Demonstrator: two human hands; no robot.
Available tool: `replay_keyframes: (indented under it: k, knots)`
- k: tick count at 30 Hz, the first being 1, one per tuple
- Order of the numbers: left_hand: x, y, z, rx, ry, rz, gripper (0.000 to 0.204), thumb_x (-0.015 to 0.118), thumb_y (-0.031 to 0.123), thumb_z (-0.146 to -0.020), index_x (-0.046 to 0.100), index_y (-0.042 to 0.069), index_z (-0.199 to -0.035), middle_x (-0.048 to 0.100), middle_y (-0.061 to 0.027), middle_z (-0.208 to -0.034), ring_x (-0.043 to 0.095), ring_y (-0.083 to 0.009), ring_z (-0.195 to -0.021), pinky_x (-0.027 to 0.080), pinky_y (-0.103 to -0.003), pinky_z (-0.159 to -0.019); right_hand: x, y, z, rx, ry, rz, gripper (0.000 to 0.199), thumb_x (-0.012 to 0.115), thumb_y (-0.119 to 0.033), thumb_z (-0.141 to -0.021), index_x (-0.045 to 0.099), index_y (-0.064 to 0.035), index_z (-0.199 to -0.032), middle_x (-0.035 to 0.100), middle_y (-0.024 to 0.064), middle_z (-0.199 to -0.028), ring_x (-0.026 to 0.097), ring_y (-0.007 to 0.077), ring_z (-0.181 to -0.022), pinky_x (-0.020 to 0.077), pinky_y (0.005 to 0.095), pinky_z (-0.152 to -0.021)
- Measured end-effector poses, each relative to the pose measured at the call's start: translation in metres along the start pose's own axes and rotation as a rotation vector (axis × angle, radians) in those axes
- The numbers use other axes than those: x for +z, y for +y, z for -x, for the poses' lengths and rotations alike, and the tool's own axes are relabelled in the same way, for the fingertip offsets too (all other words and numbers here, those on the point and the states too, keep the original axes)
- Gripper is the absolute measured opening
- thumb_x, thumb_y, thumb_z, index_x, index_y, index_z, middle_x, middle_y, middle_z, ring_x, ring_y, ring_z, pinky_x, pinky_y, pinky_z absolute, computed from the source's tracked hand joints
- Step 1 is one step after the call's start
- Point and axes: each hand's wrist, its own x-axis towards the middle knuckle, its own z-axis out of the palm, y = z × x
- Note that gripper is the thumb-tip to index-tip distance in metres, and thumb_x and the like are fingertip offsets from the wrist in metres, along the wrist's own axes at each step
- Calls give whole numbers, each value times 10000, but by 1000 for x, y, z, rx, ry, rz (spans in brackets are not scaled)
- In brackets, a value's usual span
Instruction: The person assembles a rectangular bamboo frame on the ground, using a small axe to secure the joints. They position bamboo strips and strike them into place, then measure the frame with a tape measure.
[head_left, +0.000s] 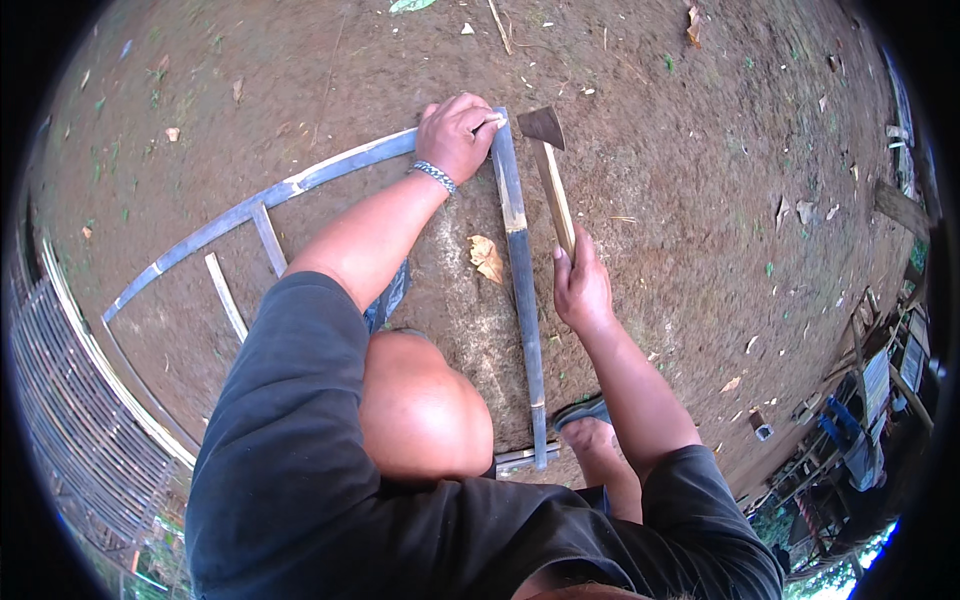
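Observation:
At the far corner of a flat frame of grey bamboo slats, my left hand [459, 136] is closed, thumb and forefinger pinched over the joint. Whatever sits between those fingertips is too small to make out. The hand rests where the left-running slat [320, 172] meets the long slat [521, 270] that reaches back toward my body. Just right of this corner is the dark head of a hatchet [541, 128], apart from the slats. Its pale wooden handle is gripped near the lower end by my right hand [583, 284].
Shorter crosspieces [268, 240] lie inside the frame, partly behind my left arm. A dry leaf [486, 259] is on the brown dirt between the slats. My sandalled foot [588, 420] is beside the long slat's near end. A slatted bamboo panel [85, 400] stands at left.

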Motion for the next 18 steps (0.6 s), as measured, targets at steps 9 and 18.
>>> replay_keyframes:
  k: [9,18]
  knots:
    - [1,-4,1,3,17,-7,140,738,272,-872,771,136,-871,711,20,-967,680,-193,-925,451,-365,-826,6,-14,-21,-129,69,-29,465,538,-201,-1032,428,-69,-1464,677,316,-1107,659,513,-1015,528,559,-868]
    - [0,-2,0,6,10,-15,146,733,279,-876,769,138,-863,711,17,-967,677,-197,-925,446,-367,-811,6,-7,-22,-137,116,-35,448,560,-172,-1015,460,-110,-1447,664,268,-1201,672,465,-1038,559,529,-864]
